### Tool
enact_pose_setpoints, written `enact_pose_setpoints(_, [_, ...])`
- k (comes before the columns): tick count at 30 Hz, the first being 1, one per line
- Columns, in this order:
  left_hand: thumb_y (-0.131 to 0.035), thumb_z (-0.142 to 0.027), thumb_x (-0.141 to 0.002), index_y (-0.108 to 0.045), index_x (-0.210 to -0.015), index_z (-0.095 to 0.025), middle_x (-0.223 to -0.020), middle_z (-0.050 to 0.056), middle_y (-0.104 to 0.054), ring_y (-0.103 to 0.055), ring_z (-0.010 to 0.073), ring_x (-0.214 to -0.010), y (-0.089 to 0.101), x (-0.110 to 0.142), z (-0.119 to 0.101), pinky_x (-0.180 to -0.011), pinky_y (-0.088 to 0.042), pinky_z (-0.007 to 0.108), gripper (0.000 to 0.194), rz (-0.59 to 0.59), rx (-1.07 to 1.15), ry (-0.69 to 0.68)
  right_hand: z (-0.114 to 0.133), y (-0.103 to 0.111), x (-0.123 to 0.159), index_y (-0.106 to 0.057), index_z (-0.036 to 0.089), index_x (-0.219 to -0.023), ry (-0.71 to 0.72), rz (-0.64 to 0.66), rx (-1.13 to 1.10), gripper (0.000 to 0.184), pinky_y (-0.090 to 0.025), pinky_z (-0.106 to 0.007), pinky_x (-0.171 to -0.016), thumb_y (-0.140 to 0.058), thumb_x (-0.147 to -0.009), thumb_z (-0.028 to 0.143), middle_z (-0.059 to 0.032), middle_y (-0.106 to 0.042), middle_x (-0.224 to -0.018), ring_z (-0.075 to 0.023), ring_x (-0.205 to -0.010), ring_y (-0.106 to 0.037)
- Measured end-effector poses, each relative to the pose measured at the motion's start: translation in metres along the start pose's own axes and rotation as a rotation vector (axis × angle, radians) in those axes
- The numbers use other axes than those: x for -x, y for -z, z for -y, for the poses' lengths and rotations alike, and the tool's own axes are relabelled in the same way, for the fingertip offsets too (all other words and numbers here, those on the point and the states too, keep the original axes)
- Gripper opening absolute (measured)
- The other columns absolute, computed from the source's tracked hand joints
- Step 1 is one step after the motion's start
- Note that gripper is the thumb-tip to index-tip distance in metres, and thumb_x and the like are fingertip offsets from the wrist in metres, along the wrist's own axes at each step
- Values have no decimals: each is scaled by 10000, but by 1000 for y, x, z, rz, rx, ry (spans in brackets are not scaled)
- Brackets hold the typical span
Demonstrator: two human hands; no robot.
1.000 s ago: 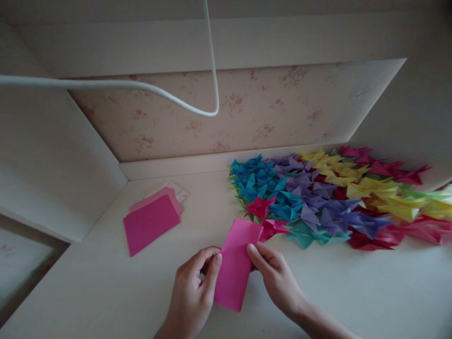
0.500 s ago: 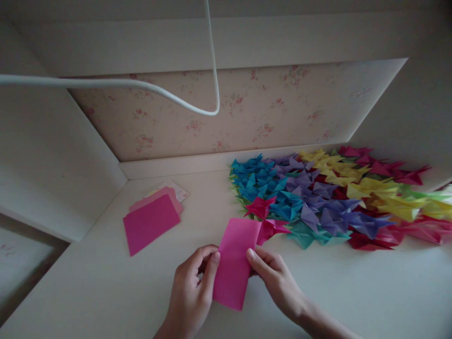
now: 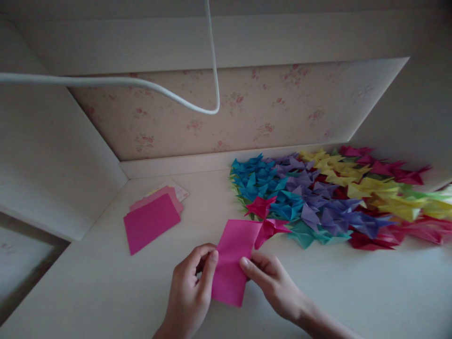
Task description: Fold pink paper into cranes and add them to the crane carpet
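A bright pink sheet of origami paper (image 3: 235,259), shaped as a tall rectangle, is held between my two hands above the white desk. My left hand (image 3: 192,285) pinches its left edge, thumb in front and fingers curled at the side. At the right edge my right hand (image 3: 270,280) grips it, thumb pressed on the front face and fingers partly hidden behind. Just past the sheet's upper right corner lie pink folded paper cranes (image 3: 270,230), partly covered by the sheet.
Many folded paper cranes (image 3: 314,193) in blue, purple, yellow and red spread over the back right of the desk (image 3: 116,296). A stack of pink paper sheets (image 3: 152,223) lies at the left. A white cable (image 3: 141,84) hangs across the view in front of floral wallpaper (image 3: 240,115).
My right thumb has slid slightly left and down along the face of the pink paper. The sheet is slightly more bent, and its top edge has shifted a little left.
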State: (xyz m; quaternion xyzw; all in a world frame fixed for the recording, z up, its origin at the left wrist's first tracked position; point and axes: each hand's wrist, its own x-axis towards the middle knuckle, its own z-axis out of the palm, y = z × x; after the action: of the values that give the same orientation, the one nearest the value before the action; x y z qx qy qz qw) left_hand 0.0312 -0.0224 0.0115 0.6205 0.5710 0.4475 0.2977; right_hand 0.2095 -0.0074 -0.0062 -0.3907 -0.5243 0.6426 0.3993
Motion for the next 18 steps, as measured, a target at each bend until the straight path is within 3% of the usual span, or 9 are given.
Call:
enact_pose_setpoints(3, [-547,-371,-917,-679,-883,-177,-701,20,-709,-650,150,-582,0,-1,0,-554,-513,196,237,-17,-5,-10,0,-1,1,-498,167,-635,-4,-14,88,458,-293,-232,-526,-572,-892,539,40,-383,-624,-104,-581,-320])
enact_pose_setpoints(9, [-543,-378,-918,-670,-873,-177,-701,24,-705,-644,155,-584,1,-2,-1,-541,-509,201,242,-32,-11,-11,2,-2,2,-574,159,-748,-20,94,7,414,-394,-248,-593,-534,-917,534,5,-508,-680,-128,-616,-456])
enact_pose_setpoints(18, [-560,-388,-905,-679,-889,-174,-706,23,-707,-647,153,-585,1,-1,2,-546,-514,200,245,-70,-11,-2,2,-1,4,-603,140,-756,-27,165,72,396,-385,-219,-571,-565,-916,500,6,-538,-675,-110,-610,-467])
